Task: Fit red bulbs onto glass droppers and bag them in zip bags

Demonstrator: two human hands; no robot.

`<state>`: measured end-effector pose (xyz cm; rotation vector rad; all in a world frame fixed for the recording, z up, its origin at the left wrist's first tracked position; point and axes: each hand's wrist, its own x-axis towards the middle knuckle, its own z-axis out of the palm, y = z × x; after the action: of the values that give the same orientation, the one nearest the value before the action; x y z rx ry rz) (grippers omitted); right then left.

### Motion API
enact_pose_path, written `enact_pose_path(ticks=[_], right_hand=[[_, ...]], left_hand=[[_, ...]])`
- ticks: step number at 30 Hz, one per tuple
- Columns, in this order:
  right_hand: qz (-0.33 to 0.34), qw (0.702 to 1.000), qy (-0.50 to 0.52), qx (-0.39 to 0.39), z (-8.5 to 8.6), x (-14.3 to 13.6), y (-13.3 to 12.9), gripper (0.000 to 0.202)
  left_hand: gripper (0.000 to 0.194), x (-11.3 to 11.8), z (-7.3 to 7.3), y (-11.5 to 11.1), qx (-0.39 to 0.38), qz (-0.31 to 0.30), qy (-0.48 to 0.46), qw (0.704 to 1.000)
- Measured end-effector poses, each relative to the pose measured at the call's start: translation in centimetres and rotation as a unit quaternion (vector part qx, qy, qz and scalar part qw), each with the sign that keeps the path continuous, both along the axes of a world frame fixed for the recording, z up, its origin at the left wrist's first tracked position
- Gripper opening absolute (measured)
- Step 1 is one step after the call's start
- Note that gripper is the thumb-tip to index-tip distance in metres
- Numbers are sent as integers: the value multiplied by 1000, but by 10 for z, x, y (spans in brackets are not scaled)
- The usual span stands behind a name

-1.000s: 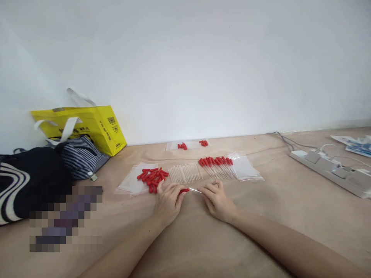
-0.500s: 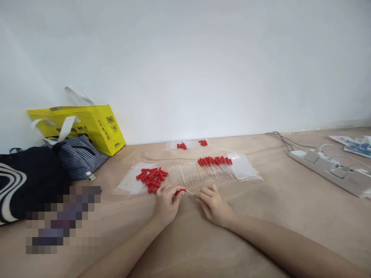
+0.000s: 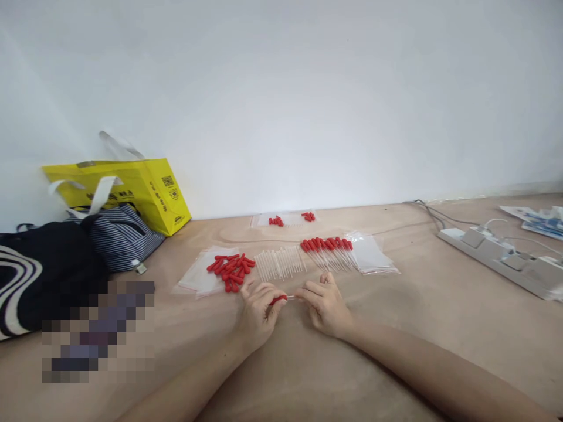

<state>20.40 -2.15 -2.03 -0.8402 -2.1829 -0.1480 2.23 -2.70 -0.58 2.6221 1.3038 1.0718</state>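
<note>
My left hand [image 3: 259, 313] pinches a red rubber bulb [image 3: 278, 299] between thumb and fingers. A thin clear tube [image 3: 291, 298] runs from the bulb's open end across to my right hand [image 3: 324, 306], whose fingertips are closed on it. How deep the tube sits in the bulb I cannot tell. Just beyond my left hand lies a pile of loose red bulbs [image 3: 231, 269]. Farther right is a row of clear tubes [image 3: 280, 263], side by side. Beyond my right hand, several droppers [image 3: 329, 253] with red bulbs on clear tubes lie in a slanted row.
Clear plastic bags [image 3: 200, 272] lie under the bulb pile; more bags [image 3: 373, 255] lie right of the droppers. Smaller red pieces [image 3: 276, 221] rest on plastic near the wall. A yellow bag [image 3: 149, 193] and a black bag [image 3: 53, 275] stand left, a white power strip [image 3: 497, 258] right.
Both hands have come slightly closer to the body at the bulb, and the tube between them now lies nearly level. Less of it shows between bulb and right fingertips.
</note>
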Motion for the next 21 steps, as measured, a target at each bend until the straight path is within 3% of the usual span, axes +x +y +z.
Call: enact_pose_path(ticks=[7,14,18,21], right_hand=[[17,999,-18,-22,-1,1,1,25],[46,996,-73,-29,-3,6,9,20],[5,994,-106,-5,0,8,11,16],[-66,993,-95,-11,1,14,16,15]], left_hand=[[14,2,2,-1,12,-24,-7,1000],[10,-5,7,5,27,-52,60,996],[12,-10,9,9,30,-31,84,996],[16,-16,7,14,33,29,102,994]])
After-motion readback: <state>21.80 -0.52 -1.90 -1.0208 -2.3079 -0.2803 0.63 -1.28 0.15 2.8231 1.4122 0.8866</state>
